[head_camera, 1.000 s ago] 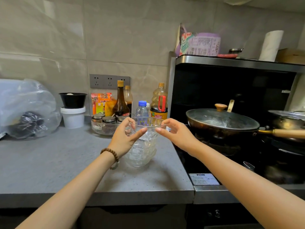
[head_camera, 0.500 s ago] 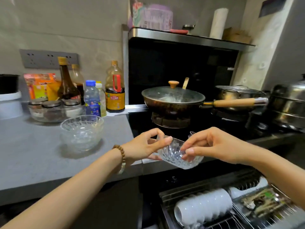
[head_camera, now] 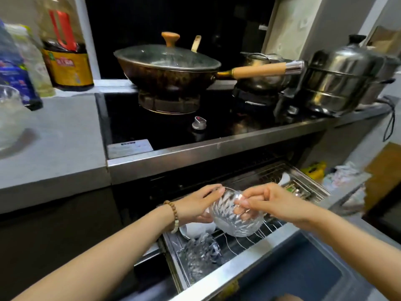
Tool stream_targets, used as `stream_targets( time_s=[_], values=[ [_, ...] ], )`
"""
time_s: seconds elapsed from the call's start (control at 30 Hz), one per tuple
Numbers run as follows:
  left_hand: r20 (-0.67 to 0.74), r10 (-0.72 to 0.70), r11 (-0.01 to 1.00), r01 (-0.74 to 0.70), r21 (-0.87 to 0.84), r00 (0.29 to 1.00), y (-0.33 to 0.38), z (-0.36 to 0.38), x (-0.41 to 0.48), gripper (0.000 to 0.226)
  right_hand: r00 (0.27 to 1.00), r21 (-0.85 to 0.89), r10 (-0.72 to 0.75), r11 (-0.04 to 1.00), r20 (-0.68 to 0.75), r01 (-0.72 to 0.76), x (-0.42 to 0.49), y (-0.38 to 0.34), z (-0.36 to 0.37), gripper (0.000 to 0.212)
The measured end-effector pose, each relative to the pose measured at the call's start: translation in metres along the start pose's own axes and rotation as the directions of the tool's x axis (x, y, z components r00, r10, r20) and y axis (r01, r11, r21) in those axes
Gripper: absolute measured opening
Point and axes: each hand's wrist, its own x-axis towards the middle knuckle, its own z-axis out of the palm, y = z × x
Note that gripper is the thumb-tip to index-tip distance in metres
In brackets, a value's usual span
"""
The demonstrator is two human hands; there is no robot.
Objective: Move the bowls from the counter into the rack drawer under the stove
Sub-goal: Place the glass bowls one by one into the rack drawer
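Note:
Both my hands hold one clear cut-glass bowl, tilted on its side just above the wire rack of the open rack drawer under the stove. My left hand grips its left rim; my right hand pinches its upper right rim. Another glass bowl lies in the drawer's front left, with white bowls behind it, partly hidden by my left wrist. A stack of glass bowls stays on the grey counter at the far left.
A lidded wok with a wooden handle, a small pot and a steel steamer stand on the black stove. Sauce bottles line the counter's back. The drawer's steel front edge lies near me; cutlery sits in its right end.
Both hands carried the single glass bowl from stove-edge height down into the open drawer and tipped it on its side. My view dropped and swung right.

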Motion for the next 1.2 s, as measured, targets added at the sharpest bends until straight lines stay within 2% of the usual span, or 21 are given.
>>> stream_targets(
  time_s=[0.1,0.2,0.33,0.4,0.5,0.63,0.8,0.9,1.2],
  values=[
    [-0.041,-0.022,0.997,0.019,-0.069,0.999,-0.028,0.006,0.016,0.058,0.996,0.065,0.079,0.995,-0.041,-0.076,0.012,0.026,0.006,0.026],
    [-0.087,-0.016,0.999,0.013,-0.03,0.996,-0.05,0.006,0.025,0.063,0.983,0.187,0.17,0.97,-0.063,-0.156,0.028,0.049,0.008,0.027],
    [-0.187,0.029,0.966,0.02,0.258,0.982,-0.087,-0.002,0.033,0.061,0.949,0.26,0.305,0.926,-0.081,-0.275,0.051,0.076,0.005,0.024],
    [-0.18,0.055,0.893,0.033,0.448,0.982,-0.106,-0.007,0.036,0.074,0.92,0.297,0.38,0.893,-0.092,-0.339,0.065,0.089,0.004,0.028],
    [-0.151,0.091,0.712,0.041,0.7,0.984,-0.13,-0.012,0.039,0.093,0.881,0.312,0.472,0.844,-0.045,-0.436,0.081,0.104,0.004,0.027],
    [-0.148,0.056,0.534,0.096,0.84,0.987,-0.159,-0.018,0.042,0.107,0.825,0.307,0.564,0.78,0.032,-0.545,0.1,0.12,0.007,0.016],
    [-0.186,0.125,0.404,0.121,0.907,0.975,-0.174,-0.018,0.046,0.115,0.763,0.214,0.636,0.734,0.113,-0.644,0.116,0.132,0.016,0.012],
    [-0.204,0.17,0.348,0.135,0.928,0.964,-0.179,-0.014,0.047,0.114,0.73,0.243,0.666,0.69,0.157,-0.682,0.121,0.14,0.017,0.011],
    [-0.23,0.206,0.333,0.153,0.931,0.951,-0.184,-0.012,0.047,0.113,0.669,0.202,0.697,0.638,0.257,-0.743,0.133,0.16,0.032,0.011]
  ],
)
